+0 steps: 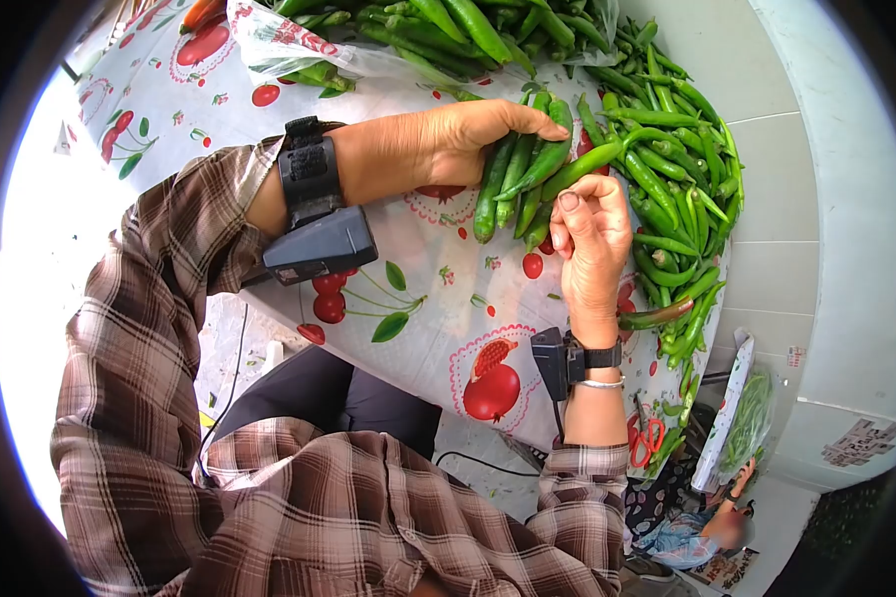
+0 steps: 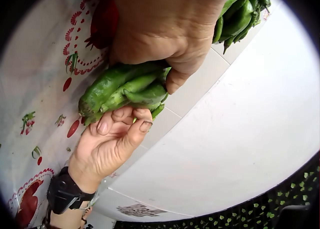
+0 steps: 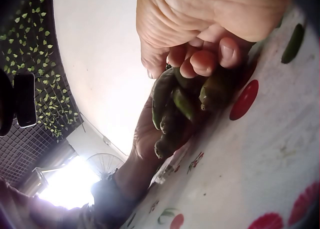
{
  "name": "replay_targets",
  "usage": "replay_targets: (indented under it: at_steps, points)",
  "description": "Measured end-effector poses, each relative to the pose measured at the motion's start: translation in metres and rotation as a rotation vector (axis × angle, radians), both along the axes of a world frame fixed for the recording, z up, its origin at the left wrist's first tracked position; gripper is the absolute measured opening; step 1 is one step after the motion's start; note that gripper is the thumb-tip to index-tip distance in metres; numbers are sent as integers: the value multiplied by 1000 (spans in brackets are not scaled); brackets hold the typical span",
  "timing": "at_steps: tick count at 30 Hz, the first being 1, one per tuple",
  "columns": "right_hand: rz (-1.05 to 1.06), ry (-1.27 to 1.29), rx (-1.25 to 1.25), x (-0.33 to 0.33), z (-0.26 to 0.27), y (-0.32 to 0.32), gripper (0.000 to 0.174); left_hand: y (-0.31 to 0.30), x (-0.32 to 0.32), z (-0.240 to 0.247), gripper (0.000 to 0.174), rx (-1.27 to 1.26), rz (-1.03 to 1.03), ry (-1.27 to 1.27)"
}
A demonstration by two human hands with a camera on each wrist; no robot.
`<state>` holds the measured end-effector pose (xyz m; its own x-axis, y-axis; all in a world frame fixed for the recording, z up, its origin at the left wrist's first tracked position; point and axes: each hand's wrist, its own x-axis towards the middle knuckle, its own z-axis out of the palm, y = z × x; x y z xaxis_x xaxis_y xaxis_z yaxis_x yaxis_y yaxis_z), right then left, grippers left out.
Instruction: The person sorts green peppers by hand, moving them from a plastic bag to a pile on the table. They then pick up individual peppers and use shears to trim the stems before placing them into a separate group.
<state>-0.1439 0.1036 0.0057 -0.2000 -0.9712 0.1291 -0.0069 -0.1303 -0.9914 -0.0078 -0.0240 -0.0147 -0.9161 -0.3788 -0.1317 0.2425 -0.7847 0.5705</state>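
In the head view the left hand (image 1: 478,134) holds a bunch of long green peppers (image 1: 513,169), thumb laid over them, above the printed tablecloth. The right hand (image 1: 595,234) is beside the bunch, palm up with fingers curled, pinching a green pepper (image 1: 585,167) near its end. The left wrist view shows the bunch (image 2: 122,89) under the left hand (image 2: 165,29), with the right hand (image 2: 107,149) at its near side. From the right wrist view, the right hand's (image 3: 205,29) curled fingertips touch the peppers, and the left hand (image 3: 145,139) is behind them.
A large heap of green peppers (image 1: 667,179) lies along the table's right side. More peppers (image 1: 448,30) fill a plastic bag (image 1: 289,45) at the far edge. Red scissors (image 1: 647,441) are at the lower right. Another person (image 1: 692,537) is beyond, near a bag of greens (image 1: 749,423).
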Motion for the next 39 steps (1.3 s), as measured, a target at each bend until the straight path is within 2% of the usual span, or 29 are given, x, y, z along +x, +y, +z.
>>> replay_targets:
  at_steps: [14, 17, 19, 27, 29, 36, 39]
  points:
    - [-18, 3, 6, 0, -1, 0, 14, -1, -1, -3, 23, 30, -5, 5]
    - [-128, 20, -12, -2, -1, -1, 13, -1, -1, -4, 22, -18, 11, 25]
    - [-232, -13, -1, -4, -3, -1, 12, 3, -2, 0, 21, 8, 92, -90]
    - [-327, 69, -6, -13, -9, -4, 8, 3, -1, 0, 24, -64, 82, -97]
    - [-380, 163, -16, -14, -11, -4, 10, 4, 1, 2, 24, -70, 77, -98]
    - [-352, 179, -60, -18, -16, -6, 19, 4, 0, 1, 26, -68, 88, -93]
    - [-287, 54, -24, -15, -12, -6, 25, 1, 0, -1, 26, -56, 83, -75]
